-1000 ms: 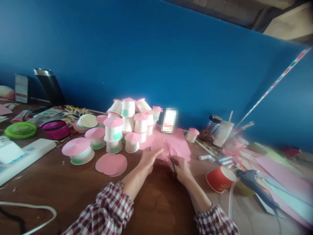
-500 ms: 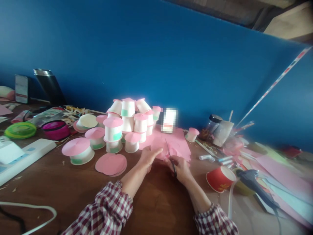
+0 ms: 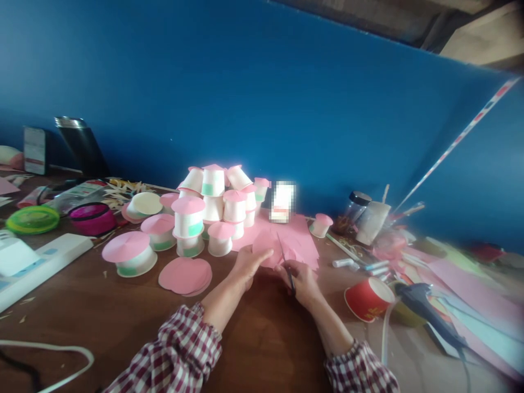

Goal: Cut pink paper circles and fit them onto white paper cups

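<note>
Something brown (image 3: 344, 224) shows in the lidded jar (image 3: 357, 207); pink-capped cups (image 3: 189, 225) crowd beside the left hand (image 3: 246, 266), thumb and fingers pinching pink paper (image 3: 264, 243); right hand (image 3: 303, 281) grips scissors (image 3: 291, 280)

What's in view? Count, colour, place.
Lidded cups: over ten, white and pink, mostly left
Discs: several, pink, front left
Paper: several, pink, centre
Scissors: one, dark, centre
Large cup: one, red, right
Glue gun: one, dark, right
Jar: one, clear, back right
Round containers: two, green and magenta, left
Power strip: one, white, left
Flask: one, black, back left
Phone: one, dark, far left
Table: one, brown, beneath
Wall: one, blue, behind
Small clutter: uncounted, mixed, both sides
Left hand: one, holding paper
Right hand: one, holding scissors
</note>
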The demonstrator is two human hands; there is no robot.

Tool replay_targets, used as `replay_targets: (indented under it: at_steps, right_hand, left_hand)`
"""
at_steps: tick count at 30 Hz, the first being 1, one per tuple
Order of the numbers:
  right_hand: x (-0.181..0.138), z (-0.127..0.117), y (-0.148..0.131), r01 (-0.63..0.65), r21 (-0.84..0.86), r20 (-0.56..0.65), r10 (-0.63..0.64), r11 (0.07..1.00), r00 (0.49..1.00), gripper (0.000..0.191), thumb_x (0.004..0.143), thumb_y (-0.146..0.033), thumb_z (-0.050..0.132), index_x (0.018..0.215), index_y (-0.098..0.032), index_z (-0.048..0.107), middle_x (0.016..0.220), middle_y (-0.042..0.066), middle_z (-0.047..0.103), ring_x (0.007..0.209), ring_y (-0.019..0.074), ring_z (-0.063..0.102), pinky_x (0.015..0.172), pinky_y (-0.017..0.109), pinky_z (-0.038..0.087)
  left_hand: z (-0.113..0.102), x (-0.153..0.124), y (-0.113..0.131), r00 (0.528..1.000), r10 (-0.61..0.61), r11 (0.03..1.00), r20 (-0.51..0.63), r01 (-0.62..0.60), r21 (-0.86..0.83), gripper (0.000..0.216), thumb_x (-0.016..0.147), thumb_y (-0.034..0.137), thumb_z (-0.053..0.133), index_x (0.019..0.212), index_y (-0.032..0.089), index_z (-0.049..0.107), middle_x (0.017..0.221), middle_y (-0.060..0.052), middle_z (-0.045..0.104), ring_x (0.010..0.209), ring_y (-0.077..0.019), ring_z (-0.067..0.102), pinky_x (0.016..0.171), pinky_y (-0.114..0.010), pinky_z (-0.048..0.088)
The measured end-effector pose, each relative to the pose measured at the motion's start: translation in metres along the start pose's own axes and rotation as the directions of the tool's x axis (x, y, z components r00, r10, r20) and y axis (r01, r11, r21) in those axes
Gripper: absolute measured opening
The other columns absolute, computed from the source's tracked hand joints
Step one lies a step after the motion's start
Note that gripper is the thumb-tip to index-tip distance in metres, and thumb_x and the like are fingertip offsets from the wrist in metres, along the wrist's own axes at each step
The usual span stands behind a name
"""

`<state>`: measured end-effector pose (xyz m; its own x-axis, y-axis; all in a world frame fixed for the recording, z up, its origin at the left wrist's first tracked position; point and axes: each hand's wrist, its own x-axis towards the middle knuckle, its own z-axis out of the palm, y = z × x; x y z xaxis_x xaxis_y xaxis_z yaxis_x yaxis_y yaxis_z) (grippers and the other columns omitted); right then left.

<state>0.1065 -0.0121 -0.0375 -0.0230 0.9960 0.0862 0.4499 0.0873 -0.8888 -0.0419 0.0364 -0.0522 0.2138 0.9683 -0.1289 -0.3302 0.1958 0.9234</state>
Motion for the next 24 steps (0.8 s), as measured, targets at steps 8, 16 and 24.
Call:
replay_targets:
  at_steps: [8, 16, 24]
  right_hand:
    - [0.002, 0.001, 0.003, -0.025, 0.146, -0.057, 0.034, 0.989, 0.998, 0.037, 0.075, -0.045, 0.063, 0.055, -0.017, 0.047, 0.040, -0.006, 0.043, 0.032, 0.0070, 0.041, 0.033, 0.018, 0.030]
    - [0.005, 0.003, 0.003, -0.037, 0.307, -0.151, 0.087, 0.951, 0.985, 0.037, 0.069, -0.051, 0.067, 0.068, -0.015, 0.055, 0.040, -0.007, 0.047, 0.033, 0.0070, 0.043, 0.033, 0.017, 0.033]
    - [0.006, 0.004, 0.002, -0.021, 0.475, -0.233, 0.148, 0.880, 0.961, 0.040, 0.067, -0.053, 0.068, 0.069, -0.016, 0.055, 0.040, -0.008, 0.047, 0.031, 0.0075, 0.044, 0.030, 0.017, 0.037]
  left_hand:
    - [0.001, 0.000, 0.000, 0.991, 0.026, 0.999, -0.130, -0.029, -0.028, 0.042, 0.056, 0.037, 0.079, 0.085, 0.009, 0.065, 0.077, -0.012, 0.070, 0.070, -0.0237, 0.065, 0.062, -0.032, 0.049]
    - [0.006, -0.004, 0.001, 0.993, 0.079, 0.994, -0.089, -0.086, -0.074, 0.036, 0.063, 0.032, 0.075, 0.090, 0.010, 0.065, 0.077, -0.010, 0.070, 0.072, -0.0222, 0.065, 0.066, -0.033, 0.050]
    - [0.007, -0.011, 0.002, 0.992, 0.094, 0.979, -0.085, -0.108, -0.173, 0.028, 0.067, 0.028, 0.072, 0.086, 0.009, 0.063, 0.073, -0.009, 0.070, 0.067, -0.0205, 0.066, 0.064, -0.032, 0.052]
